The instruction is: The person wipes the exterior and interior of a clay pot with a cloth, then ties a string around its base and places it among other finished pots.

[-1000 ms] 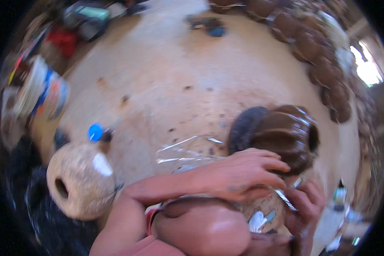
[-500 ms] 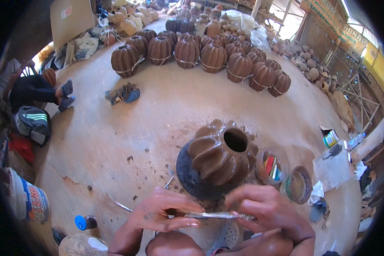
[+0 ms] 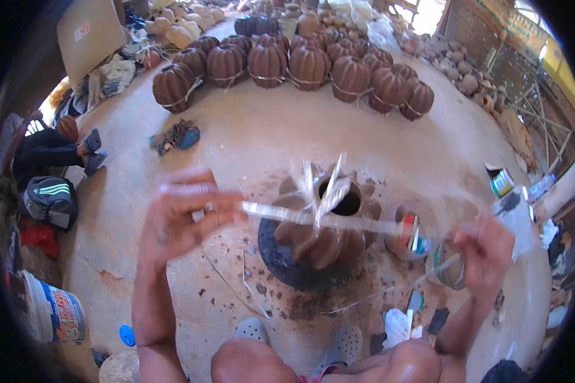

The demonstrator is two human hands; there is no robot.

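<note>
My left hand (image 3: 188, 207) and my right hand (image 3: 487, 252) are raised wide apart, both closed on a shiny, translucent plastic strip (image 3: 275, 212). It stretches nearly level between them, blurred by motion, with loose ends sticking up near its middle. Another thin end hangs below my right hand. Behind the strip stands a wet, brown ribbed clay pot (image 3: 322, 249), its round dark mouth partly covered by the strip's ends. Under the pot is a dark round turntable (image 3: 276, 263).
Rows of ribbed brown pots (image 3: 268, 64) bound with pale bands stand farther back. A tub of tools (image 3: 410, 233) and a green-rimmed basin (image 3: 446, 267) are right of the pot. A white bucket (image 3: 56, 309) stands left. Someone's legs (image 3: 48, 145) extend at far left.
Both hands have risen and spread from close together near my knees, drawing the strip out long in front of the pot. My view has shifted, showing both shoes.
</note>
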